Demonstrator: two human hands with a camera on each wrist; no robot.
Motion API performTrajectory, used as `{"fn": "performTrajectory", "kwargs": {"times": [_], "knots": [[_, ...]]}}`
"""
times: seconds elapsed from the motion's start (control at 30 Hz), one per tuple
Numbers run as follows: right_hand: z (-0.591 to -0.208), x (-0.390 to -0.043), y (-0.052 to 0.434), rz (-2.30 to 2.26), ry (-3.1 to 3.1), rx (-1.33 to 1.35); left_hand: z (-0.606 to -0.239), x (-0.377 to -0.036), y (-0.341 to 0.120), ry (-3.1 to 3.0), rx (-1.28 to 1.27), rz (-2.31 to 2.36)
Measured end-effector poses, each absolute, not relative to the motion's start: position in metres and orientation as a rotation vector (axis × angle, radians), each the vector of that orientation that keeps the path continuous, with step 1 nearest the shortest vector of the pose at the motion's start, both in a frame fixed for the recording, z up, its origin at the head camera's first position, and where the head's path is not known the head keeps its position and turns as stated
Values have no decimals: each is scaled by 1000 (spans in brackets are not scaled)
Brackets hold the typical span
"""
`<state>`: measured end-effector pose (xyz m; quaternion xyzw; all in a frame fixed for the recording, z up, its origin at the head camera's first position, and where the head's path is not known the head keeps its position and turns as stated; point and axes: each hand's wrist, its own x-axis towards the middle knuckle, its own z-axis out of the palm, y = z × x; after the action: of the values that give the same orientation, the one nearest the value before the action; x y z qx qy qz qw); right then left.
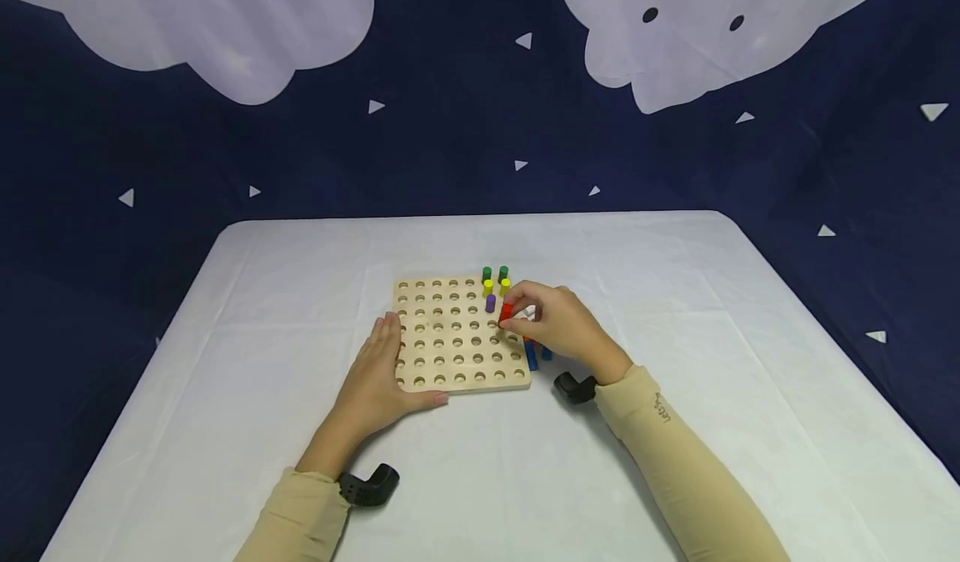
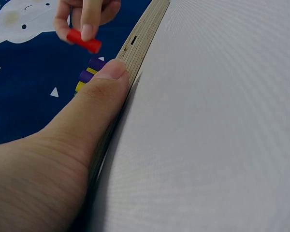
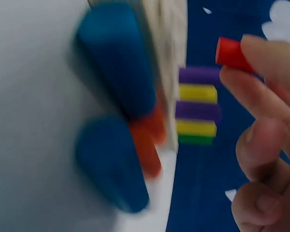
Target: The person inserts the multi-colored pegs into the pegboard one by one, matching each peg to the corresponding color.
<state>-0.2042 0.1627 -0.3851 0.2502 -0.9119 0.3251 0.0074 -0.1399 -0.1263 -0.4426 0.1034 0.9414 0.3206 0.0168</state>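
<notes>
In the head view my left hand (image 1: 378, 383) rests against the left side of the wooden pegboard (image 1: 446, 334), fingers straight along its edge and thumb along the near edge. The thumb (image 2: 99, 92) also touches the board's side in the left wrist view. My right hand (image 1: 562, 320) pinches a red peg (image 1: 506, 313) between thumb and fingertip over the board's right part. The red peg (image 3: 231, 53) is tilted and apart from the holes. Upright in the far right holes stand green pegs (image 1: 503, 273), yellow pegs (image 1: 488, 288) and purple pegs (image 3: 198, 110).
Blue pegs (image 1: 532, 356) lie on the white table (image 1: 480, 479) beside the board's right edge, with orange pegs (image 3: 146, 152) behind them. A small white piece (image 1: 529, 311) shows partly behind the right hand. A dark blue curtain (image 1: 450, 162) hangs beyond the table.
</notes>
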Motion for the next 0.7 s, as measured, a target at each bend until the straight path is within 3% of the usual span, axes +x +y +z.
{"fn": "performTrajectory", "kwargs": {"times": [0.7], "knots": [[-397,-210,141,769,-2917,793,-445,-140,-127,2937,327,1001]]}}
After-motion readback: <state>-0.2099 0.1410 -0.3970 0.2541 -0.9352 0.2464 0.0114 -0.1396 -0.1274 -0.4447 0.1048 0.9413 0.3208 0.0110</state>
